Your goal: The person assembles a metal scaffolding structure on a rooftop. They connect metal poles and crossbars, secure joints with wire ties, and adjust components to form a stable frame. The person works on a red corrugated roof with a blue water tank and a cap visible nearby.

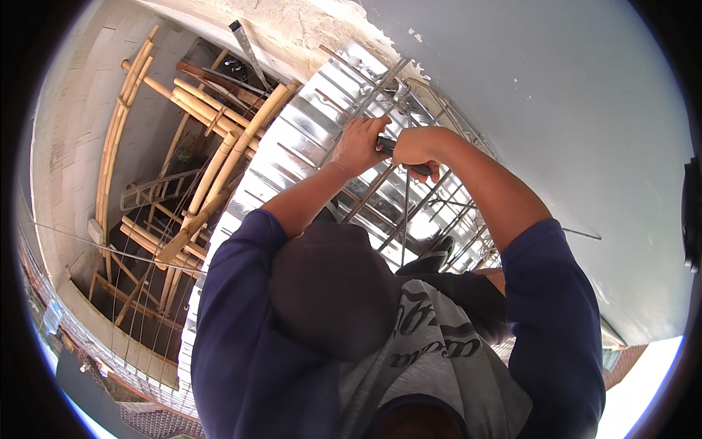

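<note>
My right hand (418,150) is closed around a black-handled hand tool (422,170). One dark end of it sticks out between my hands, and its working end is hidden, so its exact kind does not show. Close by on the left, my left hand (360,145) has its fingers bent over the steel bars, almost touching the tool; what they grip, if anything, I cannot make out. Both hands are above a cage of steel reinforcing bars (406,219), which runs along the wall over shiny corrugated metal decking (281,161).
A smooth grey wall (578,117) rises on the right. Left of the decking's edge is a deep opening with bamboo scaffolding (212,175) and a ladder (157,190). Thin rods cross that gap. My dark shoe (439,254) rests among the bars.
</note>
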`<state>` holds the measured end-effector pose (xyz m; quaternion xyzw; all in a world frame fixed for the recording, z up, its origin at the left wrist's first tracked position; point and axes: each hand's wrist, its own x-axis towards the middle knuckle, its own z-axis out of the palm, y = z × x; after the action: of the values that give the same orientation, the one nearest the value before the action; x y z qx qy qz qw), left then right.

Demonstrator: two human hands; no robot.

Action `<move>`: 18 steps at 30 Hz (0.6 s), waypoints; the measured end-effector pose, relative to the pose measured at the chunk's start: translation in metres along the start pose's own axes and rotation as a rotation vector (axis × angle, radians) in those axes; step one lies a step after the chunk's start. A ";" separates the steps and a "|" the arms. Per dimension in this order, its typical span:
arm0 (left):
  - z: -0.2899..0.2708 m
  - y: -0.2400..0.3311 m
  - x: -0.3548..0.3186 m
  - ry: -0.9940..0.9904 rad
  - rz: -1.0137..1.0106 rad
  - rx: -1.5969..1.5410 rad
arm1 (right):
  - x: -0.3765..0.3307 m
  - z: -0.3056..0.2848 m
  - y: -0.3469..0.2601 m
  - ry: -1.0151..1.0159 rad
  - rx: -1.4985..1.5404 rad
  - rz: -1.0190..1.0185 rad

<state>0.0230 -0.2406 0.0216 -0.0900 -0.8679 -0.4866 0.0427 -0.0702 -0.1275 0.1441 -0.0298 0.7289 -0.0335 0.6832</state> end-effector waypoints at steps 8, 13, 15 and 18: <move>0.005 -0.012 0.017 -0.328 -0.146 -0.069 | -0.012 0.057 -0.009 0.767 -0.936 -0.070; 0.011 -0.028 0.019 -0.536 0.047 -0.068 | -0.002 0.056 -0.007 0.461 -0.854 -0.066; 0.013 -0.031 0.005 -0.394 0.130 -0.045 | -0.001 0.046 -0.002 0.327 -0.482 -0.180; 0.002 -0.012 -0.026 -0.101 0.156 0.044 | -0.004 0.039 0.014 -0.030 0.315 -0.029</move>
<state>0.0463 -0.2482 0.0062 -0.1810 -0.8699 -0.4573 0.0387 -0.0313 -0.1134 0.1443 0.0665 0.7038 -0.1569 0.6897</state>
